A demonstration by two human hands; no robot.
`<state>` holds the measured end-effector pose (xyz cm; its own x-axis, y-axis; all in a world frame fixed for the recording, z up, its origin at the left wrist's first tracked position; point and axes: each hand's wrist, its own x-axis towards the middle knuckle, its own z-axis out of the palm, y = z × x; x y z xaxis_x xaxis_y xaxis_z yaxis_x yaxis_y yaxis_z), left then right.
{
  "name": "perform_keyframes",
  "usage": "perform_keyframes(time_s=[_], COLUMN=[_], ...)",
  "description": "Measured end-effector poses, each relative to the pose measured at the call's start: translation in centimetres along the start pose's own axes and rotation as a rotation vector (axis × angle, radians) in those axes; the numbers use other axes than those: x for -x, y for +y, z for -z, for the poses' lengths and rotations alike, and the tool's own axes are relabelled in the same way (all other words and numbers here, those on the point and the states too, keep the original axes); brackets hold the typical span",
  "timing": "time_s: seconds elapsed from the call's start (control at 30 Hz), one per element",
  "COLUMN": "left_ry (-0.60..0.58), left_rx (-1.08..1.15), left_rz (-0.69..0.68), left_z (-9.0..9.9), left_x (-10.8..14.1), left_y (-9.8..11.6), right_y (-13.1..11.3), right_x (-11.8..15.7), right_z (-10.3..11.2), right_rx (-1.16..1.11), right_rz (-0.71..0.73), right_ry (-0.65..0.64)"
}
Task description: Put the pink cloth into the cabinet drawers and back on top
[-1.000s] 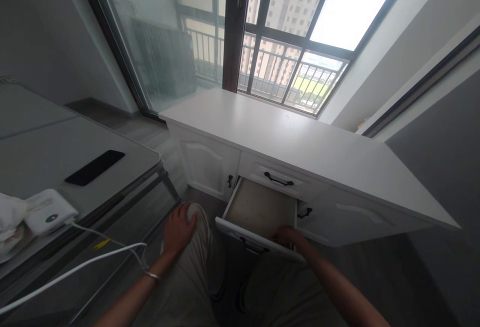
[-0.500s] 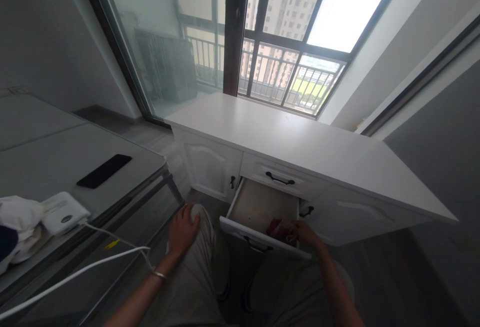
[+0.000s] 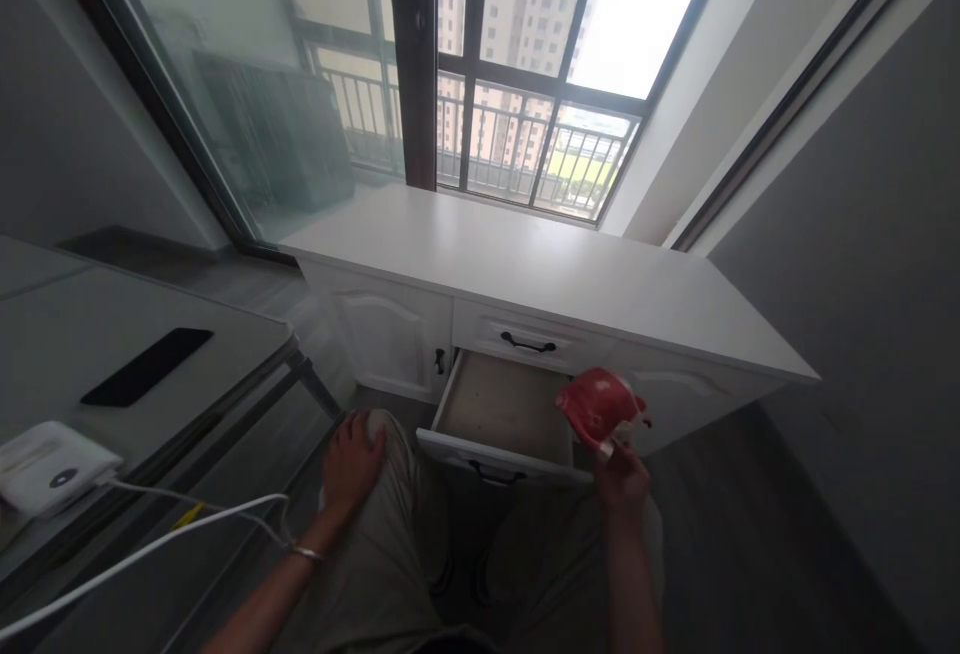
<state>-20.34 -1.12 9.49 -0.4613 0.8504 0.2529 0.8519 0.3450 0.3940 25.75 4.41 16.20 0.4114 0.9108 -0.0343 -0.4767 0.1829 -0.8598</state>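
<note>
My right hand [image 3: 621, 479] is closed on the pale, strap-like end of a red rounded thing [image 3: 600, 404], shiny on top, whose exact kind I cannot make out. It hangs above the right end of a pulled-out drawer [image 3: 510, 404] in a white cabinet. Inside, the drawer is beige, and a black handle [image 3: 497, 474] sits on its front. My left hand [image 3: 352, 459] rests flat on my left knee with its fingers stretched out, holding nothing.
The white cabinet top [image 3: 517, 254] spans the front, below a balcony window. A shut upper drawer has a black handle [image 3: 528, 342]. On the left, a grey table [image 3: 225, 309] bears a dark flat slab [image 3: 147, 366] and a white box [image 3: 56, 464] with a cable [image 3: 150, 556].
My right hand has lifted the red thing out of the drawer, up and a little right. My left hand stays on the knee. The whole view has shifted slightly to the right.
</note>
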Motion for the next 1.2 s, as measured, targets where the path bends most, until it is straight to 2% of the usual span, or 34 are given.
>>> perform_keyframes(time_s=[0.1, 0.17, 0.23, 0.33, 0.4, 0.5, 0.63, 0.83, 0.97, 1.2], left_ry=[0.109, 0.131, 0.031, -0.283, -0.407, -0.486, -0.562, -0.573, -0.618, -0.687], left_rx=[0.095, 0.186, 0.290, 0.418, 0.445, 0.403, 0.262, 0.140, 0.048, -0.036], left_rz=[-0.065, -0.131, -0.245, -0.514, -0.589, -0.607, -0.641, -0.760, -0.809, -0.799], left_z=[0.1, -0.3, -1.2, -3.6, -5.5, -8.4, -11.2, -14.0, -14.7, -16.2], left_x=[1.4, 3.6, 6.5, 10.8, 12.6, 13.3, 12.5, 9.9, 5.6, -3.5], left_y=[1.0, 2.7, 5.0, 8.8, 10.9, 12.7, 13.9, 14.6, 16.3, 21.8], right_y=[-1.5, -2.3, -2.9, -3.7, -4.2, -4.9, -5.3, -5.7, -6.6, -7.7], right_x=[0.3, 1.0, 1.7, 2.5, 2.8, 3.0, 3.2, 3.7, 4.0, 3.4], right_z=[-2.7, -3.9, -4.6, -4.9, -4.9, -4.5, -3.0, -0.4, -0.6, -1.2], right_rx=[-0.208, -0.314, -0.365, -0.376, -0.371, -0.372, -0.358, -0.321, -0.417, -0.318], right_rz=[-0.036, -0.014, 0.024, 0.074, 0.109, 0.161, 0.152, 0.189, 0.233, 0.235], right_ry=[0.041, 0.061, 0.072, 0.039, 0.031, 0.081, 0.127, 0.108, 0.091, 0.046])
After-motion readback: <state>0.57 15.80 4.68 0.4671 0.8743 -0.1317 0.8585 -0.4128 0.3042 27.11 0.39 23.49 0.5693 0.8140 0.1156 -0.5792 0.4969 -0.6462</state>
